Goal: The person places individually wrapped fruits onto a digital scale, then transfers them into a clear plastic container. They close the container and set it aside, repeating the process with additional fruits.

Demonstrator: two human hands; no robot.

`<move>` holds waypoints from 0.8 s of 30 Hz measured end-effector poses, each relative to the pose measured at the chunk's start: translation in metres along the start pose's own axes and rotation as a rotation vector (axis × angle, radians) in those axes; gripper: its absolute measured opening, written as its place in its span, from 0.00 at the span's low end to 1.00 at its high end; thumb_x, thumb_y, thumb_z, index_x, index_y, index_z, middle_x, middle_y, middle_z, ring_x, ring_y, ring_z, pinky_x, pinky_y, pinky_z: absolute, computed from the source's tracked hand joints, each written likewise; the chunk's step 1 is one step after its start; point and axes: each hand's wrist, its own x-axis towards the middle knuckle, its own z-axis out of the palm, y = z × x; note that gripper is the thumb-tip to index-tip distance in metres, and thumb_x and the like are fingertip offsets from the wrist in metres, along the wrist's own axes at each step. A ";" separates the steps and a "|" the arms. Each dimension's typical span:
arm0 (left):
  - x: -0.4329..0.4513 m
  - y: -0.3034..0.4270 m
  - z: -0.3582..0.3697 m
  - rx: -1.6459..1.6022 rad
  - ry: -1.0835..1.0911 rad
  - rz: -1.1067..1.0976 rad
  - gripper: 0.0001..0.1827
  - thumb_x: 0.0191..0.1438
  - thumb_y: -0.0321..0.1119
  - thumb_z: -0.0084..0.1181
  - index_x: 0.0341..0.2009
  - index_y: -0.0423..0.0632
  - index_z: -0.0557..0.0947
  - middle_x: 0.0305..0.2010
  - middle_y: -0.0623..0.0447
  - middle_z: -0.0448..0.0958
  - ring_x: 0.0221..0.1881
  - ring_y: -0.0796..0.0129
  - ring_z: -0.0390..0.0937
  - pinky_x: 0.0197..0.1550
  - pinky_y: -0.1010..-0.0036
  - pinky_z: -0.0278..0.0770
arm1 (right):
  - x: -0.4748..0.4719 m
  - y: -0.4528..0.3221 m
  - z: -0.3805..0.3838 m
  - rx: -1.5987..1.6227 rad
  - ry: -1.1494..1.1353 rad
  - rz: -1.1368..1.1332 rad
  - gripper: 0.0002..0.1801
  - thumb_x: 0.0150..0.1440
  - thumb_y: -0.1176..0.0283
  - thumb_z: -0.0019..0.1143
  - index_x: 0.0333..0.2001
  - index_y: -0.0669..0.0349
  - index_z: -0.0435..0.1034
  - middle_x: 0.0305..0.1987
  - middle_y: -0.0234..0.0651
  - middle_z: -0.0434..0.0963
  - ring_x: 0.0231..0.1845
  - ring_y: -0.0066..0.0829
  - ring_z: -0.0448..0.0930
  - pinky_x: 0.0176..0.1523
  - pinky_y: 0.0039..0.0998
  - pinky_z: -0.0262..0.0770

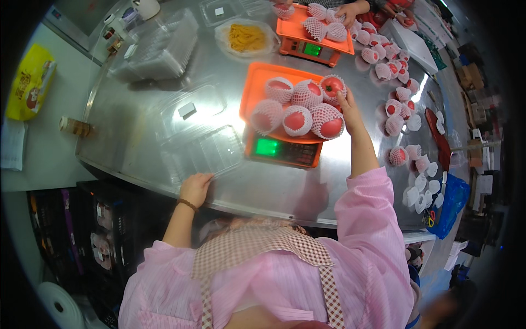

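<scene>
Several tomatoes in white foam net sleeves sit on the orange tray [258, 74] of a digital scale [283, 150] with a lit green display. My right hand [348, 107] grips the sleeved tomato [332, 87] at the tray's back right corner; its stem end faces up. Below the scale's left side, my left hand [196, 188] rests at the near edge of an open clear plastic clamshell box [213, 148]; its fingertips touch the rim, and whether they pinch it is hard to tell. A small white label-like block [187, 110] lies on the clamshell's far half.
Stacked clear boxes [164, 49] and a bag of yellow ties [246, 37] stand farther back. Another person's hand [349, 12] is at a second orange scale [310, 49]. Sleeved tomatoes [393, 123], empty foam nets [421, 193] and scissors [430, 218] lie to the right; a jar [76, 126] lies left.
</scene>
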 end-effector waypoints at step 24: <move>-0.017 0.035 0.011 0.044 0.262 0.215 0.22 0.48 0.37 0.64 0.48 0.47 0.79 0.47 0.46 0.77 0.49 0.49 0.74 0.50 0.57 0.73 | -0.053 -0.121 0.070 -0.753 -0.304 -0.559 0.33 0.44 0.61 0.71 0.54 0.58 0.71 0.53 0.42 0.77 0.55 0.46 0.77 0.61 0.41 0.68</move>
